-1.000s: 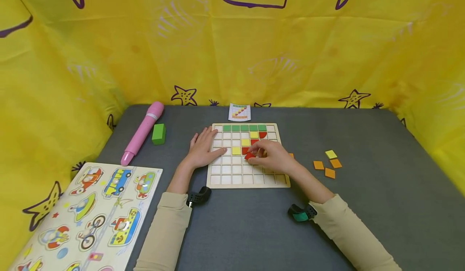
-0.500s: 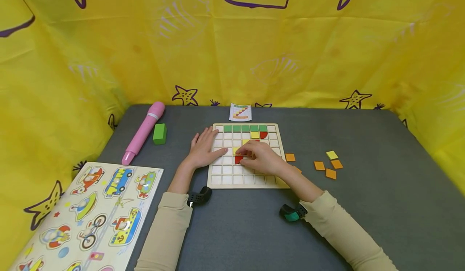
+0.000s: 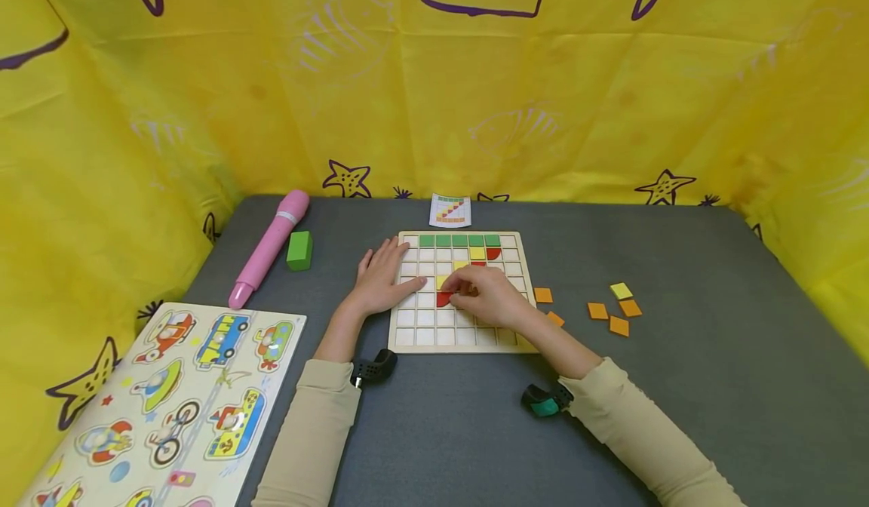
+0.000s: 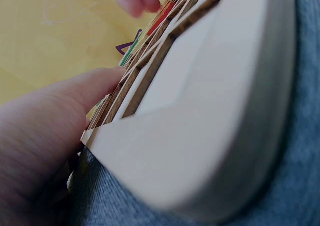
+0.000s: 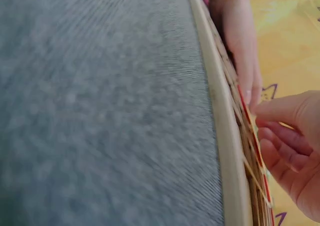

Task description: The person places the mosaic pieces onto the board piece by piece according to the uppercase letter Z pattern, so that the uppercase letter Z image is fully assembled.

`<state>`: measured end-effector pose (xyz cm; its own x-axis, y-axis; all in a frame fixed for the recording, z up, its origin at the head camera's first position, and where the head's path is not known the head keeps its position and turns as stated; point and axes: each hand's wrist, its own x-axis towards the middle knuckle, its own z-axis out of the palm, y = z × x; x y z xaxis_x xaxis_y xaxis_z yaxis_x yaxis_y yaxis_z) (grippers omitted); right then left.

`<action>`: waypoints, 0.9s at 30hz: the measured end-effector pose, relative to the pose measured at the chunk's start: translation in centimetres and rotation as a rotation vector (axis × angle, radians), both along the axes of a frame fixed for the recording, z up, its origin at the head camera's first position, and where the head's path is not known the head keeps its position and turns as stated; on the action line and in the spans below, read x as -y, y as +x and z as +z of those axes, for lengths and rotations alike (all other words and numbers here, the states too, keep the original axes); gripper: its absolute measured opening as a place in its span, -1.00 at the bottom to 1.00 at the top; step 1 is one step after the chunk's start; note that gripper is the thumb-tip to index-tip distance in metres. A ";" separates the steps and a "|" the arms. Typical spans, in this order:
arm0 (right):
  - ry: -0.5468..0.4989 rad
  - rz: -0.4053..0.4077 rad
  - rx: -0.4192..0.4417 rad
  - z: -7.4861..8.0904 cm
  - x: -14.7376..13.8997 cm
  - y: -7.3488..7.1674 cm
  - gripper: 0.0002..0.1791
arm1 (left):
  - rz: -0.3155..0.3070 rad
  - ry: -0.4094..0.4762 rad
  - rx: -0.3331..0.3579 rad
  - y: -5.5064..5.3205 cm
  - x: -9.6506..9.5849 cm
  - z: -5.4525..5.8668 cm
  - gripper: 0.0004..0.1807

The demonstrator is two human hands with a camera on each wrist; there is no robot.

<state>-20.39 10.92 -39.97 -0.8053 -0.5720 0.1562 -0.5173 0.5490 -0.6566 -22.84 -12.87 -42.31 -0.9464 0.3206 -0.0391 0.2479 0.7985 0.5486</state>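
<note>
A wooden grid board (image 3: 462,347) lies on the table, with a row of green tiles (image 3: 459,241) near its top. Yellow tiles (image 3: 477,253) and red quarter-circle tiles (image 3: 493,253) step diagonally down and left from there. My right hand (image 3: 493,296) bends over the board's middle, thumb and fingertips pinching at a red quarter-circle tile (image 3: 443,300) low on that diagonal. Its fingers cover part of the neighbouring tiles. Spread flat, my left hand (image 3: 380,277) rests on the board's left edge; the thumb (image 4: 102,80) reaches over the rim in the left wrist view.
Several orange tiles (image 3: 619,327) and a yellow tile (image 3: 621,291) lie right of the board. A small pattern card (image 3: 450,210) is behind it. To the left are a pink microphone-shaped toy (image 3: 265,254), a green block (image 3: 299,251) and a vehicle puzzle board (image 3: 145,409).
My right hand has carried the red quarter-circle tile left and slightly down to the grid, then turned it a little between the fingertips. The left hand has stayed in place.
</note>
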 end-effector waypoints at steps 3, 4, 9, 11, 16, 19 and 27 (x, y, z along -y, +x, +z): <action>-0.033 -0.053 0.017 0.1 -1.0 0.0 -0.88 | -0.002 0.001 -0.001 0.0 -0.1 0.1 -0.10; -0.043 -0.074 0.022 0.2 -1.5 0.0 -0.88 | -0.002 0.001 -0.001 0.0 -0.1 0.1 -0.10; -0.044 -0.143 0.006 0.5 -4.7 0.2 -0.87 | -0.004 0.007 0.002 0.0 -0.1 0.1 -0.10; -0.035 -0.171 0.012 0.6 -6.1 0.4 -0.87 | -0.006 0.016 0.006 0.0 0.0 0.1 -0.09; -0.015 -0.249 0.021 0.7 -10.1 0.7 -0.85 | -0.011 0.036 0.014 -0.1 0.2 0.1 -0.10; 0.012 -0.278 0.018 0.7 -12.4 1.1 -0.85 | -0.017 0.047 0.013 -0.1 0.4 0.0 -0.10; 0.127 -0.338 0.037 1.2 -17.2 2.2 -0.83 | -0.026 0.111 0.009 0.1 0.6 0.2 -0.11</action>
<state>-18.15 28.12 -38.75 -0.9561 -0.2852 0.0680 -0.2694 0.7632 -0.5874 -22.78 -13.47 -42.12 -0.9375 0.3479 -0.0103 0.2624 0.7260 0.6357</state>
